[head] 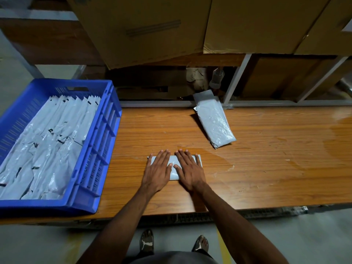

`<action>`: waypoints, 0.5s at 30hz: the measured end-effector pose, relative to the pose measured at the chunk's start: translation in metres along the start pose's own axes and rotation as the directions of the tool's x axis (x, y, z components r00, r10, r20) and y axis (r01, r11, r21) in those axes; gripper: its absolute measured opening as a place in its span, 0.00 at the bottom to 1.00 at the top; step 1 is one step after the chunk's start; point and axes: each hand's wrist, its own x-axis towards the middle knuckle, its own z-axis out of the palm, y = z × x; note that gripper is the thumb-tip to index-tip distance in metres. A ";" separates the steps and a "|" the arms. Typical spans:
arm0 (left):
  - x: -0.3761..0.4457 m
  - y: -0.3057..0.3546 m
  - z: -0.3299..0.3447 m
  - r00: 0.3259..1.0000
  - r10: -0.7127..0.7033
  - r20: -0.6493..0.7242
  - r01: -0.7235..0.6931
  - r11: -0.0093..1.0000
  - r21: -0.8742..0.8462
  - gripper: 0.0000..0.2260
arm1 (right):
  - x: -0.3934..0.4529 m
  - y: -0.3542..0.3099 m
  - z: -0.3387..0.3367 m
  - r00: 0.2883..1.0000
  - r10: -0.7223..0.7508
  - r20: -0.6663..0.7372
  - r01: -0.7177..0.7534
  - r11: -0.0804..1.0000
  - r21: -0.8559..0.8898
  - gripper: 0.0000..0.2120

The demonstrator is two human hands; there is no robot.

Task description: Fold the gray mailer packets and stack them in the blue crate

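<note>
1. At far left on the wooden table (266,159): blue crate (99,141), holding rows of folded gray mailer packets (47,141).
2. Centre, near table edge: folded packet (174,169) lying flat.
3. Left hand (158,171) flat on its left part, fingers straight, gripping nothing.
4. Right hand (188,170) pressing its right part, fingers extended.
5. Further right, toward the back: unfolded mailer stack (215,122), well apart from the hands.

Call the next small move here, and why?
Probably grip the folded packet and carry it left into the blue crate. Both hands, left and right, lie flat on it, so the fold looks pressed, and the crate already holds rows of folded packets.
</note>
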 end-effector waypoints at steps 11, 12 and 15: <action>0.016 0.018 -0.021 0.990 -0.040 0.133 0.039 0.999 0.007 0.29 | -0.001 0.030 -0.012 0.999 -0.018 0.043 0.013 0.993 0.119 0.36; 0.016 0.021 -0.019 0.991 -0.043 0.126 0.045 0.999 -0.009 0.30 | -0.003 0.031 -0.010 0.999 -0.004 0.039 0.000 0.995 0.103 0.36; 0.014 0.022 -0.006 0.994 -0.046 0.096 0.048 0.999 -0.017 0.33 | -0.005 0.029 -0.003 0.999 0.034 -0.010 -0.033 0.996 0.082 0.32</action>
